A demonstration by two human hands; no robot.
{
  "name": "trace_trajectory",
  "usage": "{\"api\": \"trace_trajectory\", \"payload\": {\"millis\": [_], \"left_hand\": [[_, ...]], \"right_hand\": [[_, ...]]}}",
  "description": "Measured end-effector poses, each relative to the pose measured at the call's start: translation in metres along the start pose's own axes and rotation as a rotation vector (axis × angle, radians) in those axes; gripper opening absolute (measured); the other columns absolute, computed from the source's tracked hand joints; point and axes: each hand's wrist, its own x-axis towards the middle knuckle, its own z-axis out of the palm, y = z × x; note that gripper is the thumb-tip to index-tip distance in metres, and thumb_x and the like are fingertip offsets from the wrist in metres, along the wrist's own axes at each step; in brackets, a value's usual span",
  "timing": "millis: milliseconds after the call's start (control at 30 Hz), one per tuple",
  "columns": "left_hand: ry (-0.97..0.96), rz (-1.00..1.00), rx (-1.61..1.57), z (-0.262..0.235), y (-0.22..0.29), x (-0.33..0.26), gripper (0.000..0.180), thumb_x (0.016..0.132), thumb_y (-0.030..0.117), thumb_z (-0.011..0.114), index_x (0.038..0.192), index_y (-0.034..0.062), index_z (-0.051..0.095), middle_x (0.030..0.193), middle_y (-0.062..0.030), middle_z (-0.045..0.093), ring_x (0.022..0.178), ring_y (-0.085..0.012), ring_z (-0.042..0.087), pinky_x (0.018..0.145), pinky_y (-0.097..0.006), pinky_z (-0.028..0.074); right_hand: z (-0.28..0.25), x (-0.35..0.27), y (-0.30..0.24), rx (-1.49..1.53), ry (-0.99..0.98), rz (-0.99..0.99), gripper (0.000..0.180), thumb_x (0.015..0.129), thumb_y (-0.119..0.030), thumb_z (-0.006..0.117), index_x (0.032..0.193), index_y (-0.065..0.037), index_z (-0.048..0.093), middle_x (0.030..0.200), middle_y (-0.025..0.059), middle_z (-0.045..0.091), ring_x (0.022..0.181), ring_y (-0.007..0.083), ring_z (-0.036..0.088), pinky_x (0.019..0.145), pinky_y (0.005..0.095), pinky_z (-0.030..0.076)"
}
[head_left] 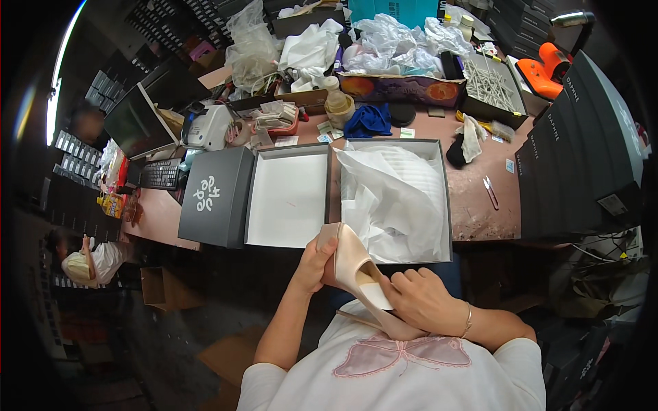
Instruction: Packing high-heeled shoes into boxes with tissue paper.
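Note:
A pale satin high-heeled shoe is tilted in front of my chest, toe pointing up and away, its thin heel to the lower left. My left hand grips it near the toe, thumb along the side. Curled against the shoe's opening, my right hand holds its edge; the fingertips are partly hidden. Just beyond the shoe, an open shoe box at the table's edge contains crumpled white tissue paper. A white-lined box lid lies left of it, beside a dark grey box.
Thread snips lie on the pink table to the right, before stacked dark boxes. A carton of plastic wrap, a blue cloth and a bottle stand behind. A monitor and keyboard are left. Another person is far left.

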Motion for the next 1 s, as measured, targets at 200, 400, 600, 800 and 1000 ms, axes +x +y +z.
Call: {"api": "trace_trajectory", "payload": {"millis": [200, 400, 600, 800, 1000], "left_hand": [[-0.043, 0.038, 0.018, 0.003, 0.008, -0.003, 0.056, 0.091, 0.044, 0.064, 0.121, -0.0008, 0.05, 0.107, -0.0064, 0.059, 0.096, -0.0124, 0.058, 0.084, -0.027, 0.049], [-0.02, 0.01, 0.011, 0.003, -0.001, 0.0, 0.057, 0.09, 0.045, 0.064, 0.121, -0.0008, 0.05, 0.107, -0.0069, 0.06, 0.096, -0.0131, 0.059, 0.084, -0.027, 0.049], [-0.014, -0.012, -0.004, -0.005, -0.002, -0.002, 0.056, 0.09, 0.045, 0.063, 0.121, -0.0003, 0.051, 0.107, -0.0067, 0.06, 0.096, -0.0132, 0.059, 0.085, -0.028, 0.049], [0.0, -0.008, 0.011, 0.003, 0.0, -0.003, 0.055, 0.091, 0.045, 0.063, 0.12, -0.0001, 0.051, 0.107, -0.0068, 0.06, 0.097, -0.0137, 0.059, 0.085, -0.028, 0.049], [0.014, -0.02, -0.014, -0.003, -0.005, -0.004, 0.055, 0.091, 0.045, 0.062, 0.12, -0.0008, 0.051, 0.107, -0.0074, 0.06, 0.096, -0.0138, 0.059, 0.085, -0.028, 0.049]], "right_hand": [[-0.015, -0.004, 0.001, 0.574, -0.107, -0.027, 0.041, 0.074, -0.013, 0.067, 0.111, -0.001, 0.057, 0.085, 0.0093, 0.058, 0.082, 0.0277, 0.062, 0.077, 0.037, 0.053], [-0.011, 0.0, 0.004, 0.518, -0.006, -0.1, 0.045, 0.077, -0.009, 0.063, 0.12, 0.001, 0.054, 0.105, 0.0133, 0.059, 0.099, 0.0283, 0.059, 0.081, 0.0365, 0.05], [-0.007, 0.0, 0.012, 0.408, 0.017, -0.114, 0.038, 0.081, -0.012, 0.06, 0.116, 0.001, 0.054, 0.104, 0.0113, 0.057, 0.098, 0.0263, 0.057, 0.084, 0.0343, 0.048], [0.004, 0.015, 0.023, 0.298, -0.041, -0.225, 0.038, 0.081, -0.013, 0.057, 0.115, 0.002, 0.054, 0.101, 0.0102, 0.057, 0.096, 0.0237, 0.057, 0.083, 0.0327, 0.048], [0.01, 0.014, 0.019, 0.213, 0.103, -0.273, 0.038, 0.079, -0.014, 0.059, 0.113, 0.003, 0.056, 0.098, 0.0092, 0.058, 0.09, 0.022, 0.057, 0.076, 0.0331, 0.049]]}}
